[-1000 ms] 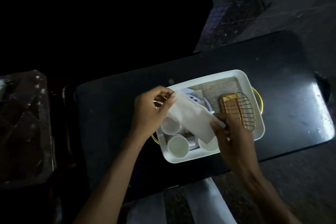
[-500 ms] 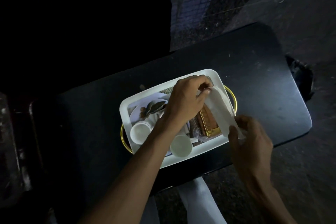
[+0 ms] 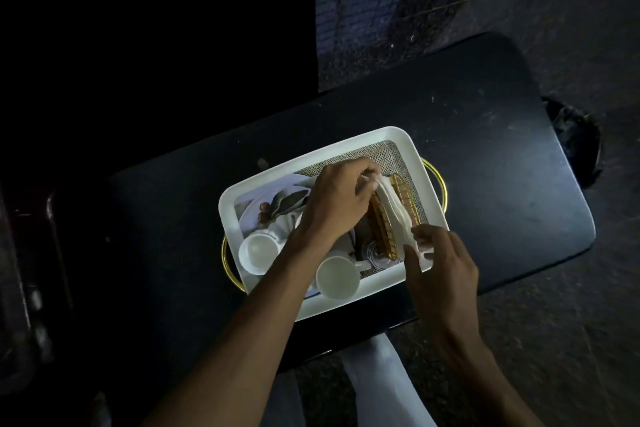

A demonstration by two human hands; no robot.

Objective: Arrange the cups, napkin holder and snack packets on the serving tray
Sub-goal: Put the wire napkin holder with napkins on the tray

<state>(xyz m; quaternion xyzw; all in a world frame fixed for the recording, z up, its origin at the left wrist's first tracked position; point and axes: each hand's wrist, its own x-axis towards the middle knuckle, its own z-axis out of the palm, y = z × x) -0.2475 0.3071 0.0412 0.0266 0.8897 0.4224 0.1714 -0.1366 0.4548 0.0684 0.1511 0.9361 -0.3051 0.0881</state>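
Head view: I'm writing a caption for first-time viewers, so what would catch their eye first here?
The white tray glows against the dark table, mid-frame. At its right end, the left hand and right hand each pinch an end of a white napkin set in a gold wire holder. Two white cups sit along its near side.

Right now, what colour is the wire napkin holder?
Gold; the napkin holder shows best in the head view.

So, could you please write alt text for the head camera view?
The left hand and right hand hold a white napkin set between the gold wire sides of a napkin holder on a white serving tray, beside two white cups.
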